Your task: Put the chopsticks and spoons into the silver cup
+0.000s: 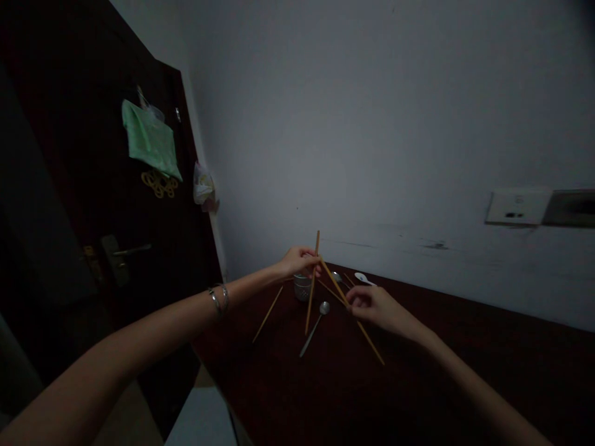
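Note:
My left hand (301,262) pinches a wooden chopstick (310,306), which slants down in front of a metal holder with small holes (302,288). In the fingers of my right hand (372,306) is a second chopstick (333,280). Its upper end meets the fingertips of my left hand, and its lower end reaches down to the right. A long-handled metal spoon (312,331) lies between the two held chopsticks. Left of the holder rests another chopstick (268,314). Behind my right hand are a white spoon (363,279), a metal spoon (337,277) and more chopsticks, partly hidden.
The dark table (288,390) meets a pale wall (362,136) at the back. On the right, the wall carries a socket (515,207). At left stands a dark door (79,179) with a green cloth (151,139). A pale seat (202,418) is below the table edge.

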Demonstrator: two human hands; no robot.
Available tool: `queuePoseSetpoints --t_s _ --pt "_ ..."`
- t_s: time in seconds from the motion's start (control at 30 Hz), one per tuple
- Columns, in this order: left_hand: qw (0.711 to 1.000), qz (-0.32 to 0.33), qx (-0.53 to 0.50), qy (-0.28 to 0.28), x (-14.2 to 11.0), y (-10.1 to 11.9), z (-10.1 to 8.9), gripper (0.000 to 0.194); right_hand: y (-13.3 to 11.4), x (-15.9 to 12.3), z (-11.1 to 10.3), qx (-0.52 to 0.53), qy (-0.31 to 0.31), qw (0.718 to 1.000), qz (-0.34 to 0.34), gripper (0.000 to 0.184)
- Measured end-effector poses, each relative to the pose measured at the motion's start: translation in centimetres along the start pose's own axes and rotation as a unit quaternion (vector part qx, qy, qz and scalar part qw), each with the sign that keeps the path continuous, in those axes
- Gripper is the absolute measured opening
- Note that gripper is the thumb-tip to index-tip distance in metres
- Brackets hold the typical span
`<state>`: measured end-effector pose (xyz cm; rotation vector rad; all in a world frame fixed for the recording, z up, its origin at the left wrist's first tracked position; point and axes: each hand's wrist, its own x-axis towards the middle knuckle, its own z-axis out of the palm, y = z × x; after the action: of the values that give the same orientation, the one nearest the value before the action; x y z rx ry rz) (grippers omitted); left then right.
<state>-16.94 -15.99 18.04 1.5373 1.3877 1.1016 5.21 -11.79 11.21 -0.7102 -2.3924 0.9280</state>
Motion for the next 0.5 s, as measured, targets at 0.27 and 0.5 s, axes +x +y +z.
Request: queuePoseSetpoints --t_s 0.27,0.5 --pt "0.936 -0.204 0.242 -0.155 -0.8 -7.2 -2.4 0.015 3.2 -3.2 0.6 -0.344 -0.061 0.935 -0.06 0.018" --pt "0.834 -0.221 0.483 -0.148 -1.9 -11.6 0.2 0.01 2.5 -3.7 4.8 -0.413 -0.1 0.894 -0.145 0.019"
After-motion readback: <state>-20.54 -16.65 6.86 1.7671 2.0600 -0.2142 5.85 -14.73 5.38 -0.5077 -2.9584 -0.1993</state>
